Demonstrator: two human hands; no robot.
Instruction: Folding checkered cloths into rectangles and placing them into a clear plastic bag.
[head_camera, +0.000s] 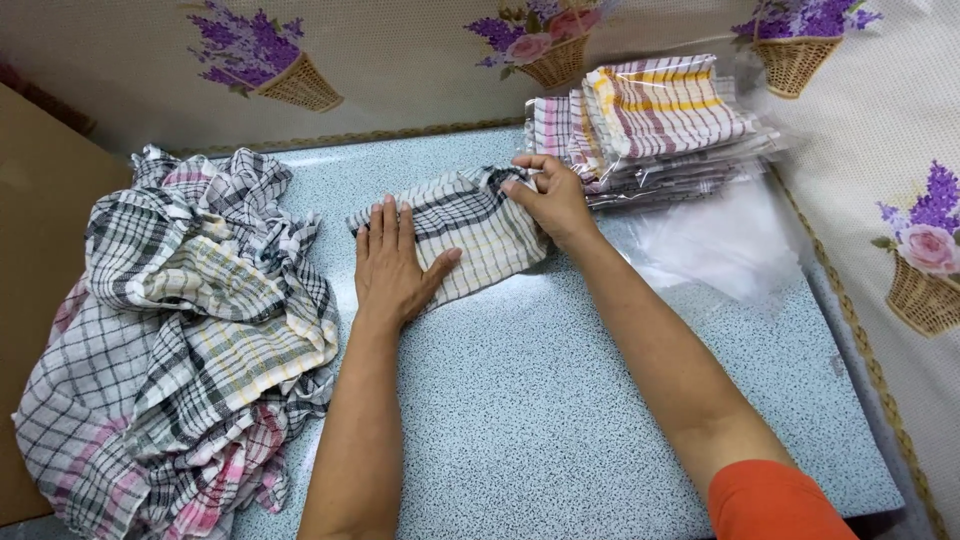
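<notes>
Orange sleeve (775, 505) cropped, hands (392, 265) covering cloth (470, 225)

1. The folded cloth (470, 235) lies on the counter (560, 400), under both hands
2. The left hand (392, 265) rests flat on the cloth's near left part; the right hand (552, 200) touches its far right edge
3. A heap of loose cloths (190, 320) sits on the counter just left of the left hand
4. A stack of bagged cloths (650, 125) lies just beyond and right of the right hand
5. Loose plastic bags (725, 245) lie right of the right hand, nearer than the stack
6. A cardboard box (40, 250) stands left of the heap
</notes>
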